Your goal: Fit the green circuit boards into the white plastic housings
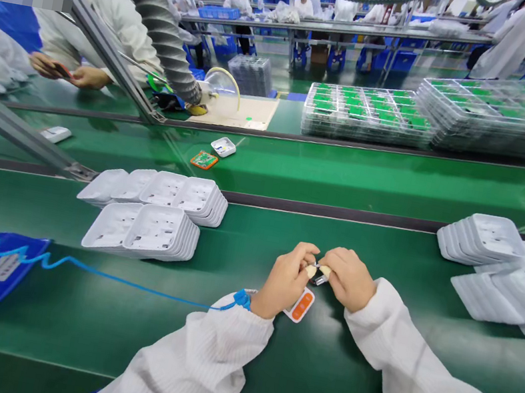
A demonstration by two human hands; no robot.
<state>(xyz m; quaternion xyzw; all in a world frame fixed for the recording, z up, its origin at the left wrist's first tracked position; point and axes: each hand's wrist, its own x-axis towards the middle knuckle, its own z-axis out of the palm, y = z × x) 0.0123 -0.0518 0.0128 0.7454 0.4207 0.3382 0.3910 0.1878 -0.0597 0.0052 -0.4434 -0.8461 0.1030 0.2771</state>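
Observation:
Over the green work surface, my left hand (284, 280) and my right hand (345, 279) meet at the fingertips. Both are closed around a small metallic and dark piece (320, 279), mostly hidden by the fingers. Pale covers sit on some of the fingertips. A white panel with orange buttons (302, 306) lies on the surface beside and partly behind my left hand. A blue strap with a coiled blue cord is around my left wrist.
Stacked white plastic shells stand at left (159, 232) and right (496, 241). An orange-rimmed circuit board (204, 160) and a white case (223, 146) lie on the green belt. A blue bin (0, 272) is far left. Clear trays (368, 117) stand beyond.

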